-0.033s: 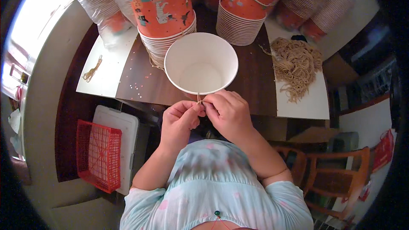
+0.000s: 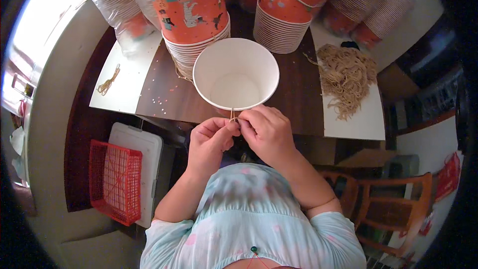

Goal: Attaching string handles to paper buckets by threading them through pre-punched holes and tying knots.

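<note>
Head view: nothing is shifting, I'm seeing both hands, left hand (image 2: 209, 139) and right hand (image 2: 266, 132), still pinching fingers together on the thin cord (image 2: 232, 115) hanging from the white paper bucket (image 2: 235, 73) rim.

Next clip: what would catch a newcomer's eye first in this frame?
Dead centre, a white paper tub stands open on the dark table, and both hands, the left hand and right hand, pinch a thin string at its near rim. Behind it rise stacks of orange tubs, and a heap of tan string lies on a white sheet to the right.
</note>
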Tool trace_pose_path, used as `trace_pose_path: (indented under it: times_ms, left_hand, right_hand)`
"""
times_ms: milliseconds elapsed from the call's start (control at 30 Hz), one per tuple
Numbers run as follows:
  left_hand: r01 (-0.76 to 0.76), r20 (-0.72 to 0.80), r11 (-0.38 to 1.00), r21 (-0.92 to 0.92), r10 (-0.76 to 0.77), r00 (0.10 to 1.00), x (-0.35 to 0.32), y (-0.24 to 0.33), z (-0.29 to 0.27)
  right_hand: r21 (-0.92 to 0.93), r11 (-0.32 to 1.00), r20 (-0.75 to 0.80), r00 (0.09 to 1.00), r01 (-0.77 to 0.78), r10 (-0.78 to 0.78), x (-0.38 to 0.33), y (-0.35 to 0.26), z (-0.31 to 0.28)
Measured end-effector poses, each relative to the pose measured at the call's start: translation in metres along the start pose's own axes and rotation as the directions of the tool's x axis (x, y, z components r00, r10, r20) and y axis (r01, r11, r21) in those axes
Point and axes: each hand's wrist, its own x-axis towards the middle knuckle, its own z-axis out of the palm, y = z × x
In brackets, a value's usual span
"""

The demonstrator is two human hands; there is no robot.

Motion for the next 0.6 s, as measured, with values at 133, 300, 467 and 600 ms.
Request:
trace_pose_path:
  times_ms: [133, 300, 467, 600]
  left_hand:
    - [0.044, 0.014, 0.999, -0.001, -0.044, 0.999, 0.0, 0.005, 0.0]
    - [0.225, 0.181, 0.932, -0.285, -0.178, 0.967, 0.001, 0.009, -0.01]
    - [0.267, 0.169, 0.906, -0.328, -0.222, 0.96, 0.001, 0.004, -0.013]
    - [0.22, 0.1, 0.922, -0.317, -0.198, 0.975, 0.0, 0.0, -0.014]
  right_hand:
    - [0.157, 0.973, 0.098, 0.983, -0.169, 0.155, -0.002, 0.001, 0.008]
    - [0.558, 0.563, 0.488, 0.79, -0.61, 0.372, 0.0, 0.003, 0.002]
    - [0.742, -0.002, 0.617, 0.683, -0.67, 0.391, -0.007, -0.003, 0.013]
    - [0.701, -0.313, 0.712, 0.597, -0.641, 0.37, -0.013, -0.005, 0.017]
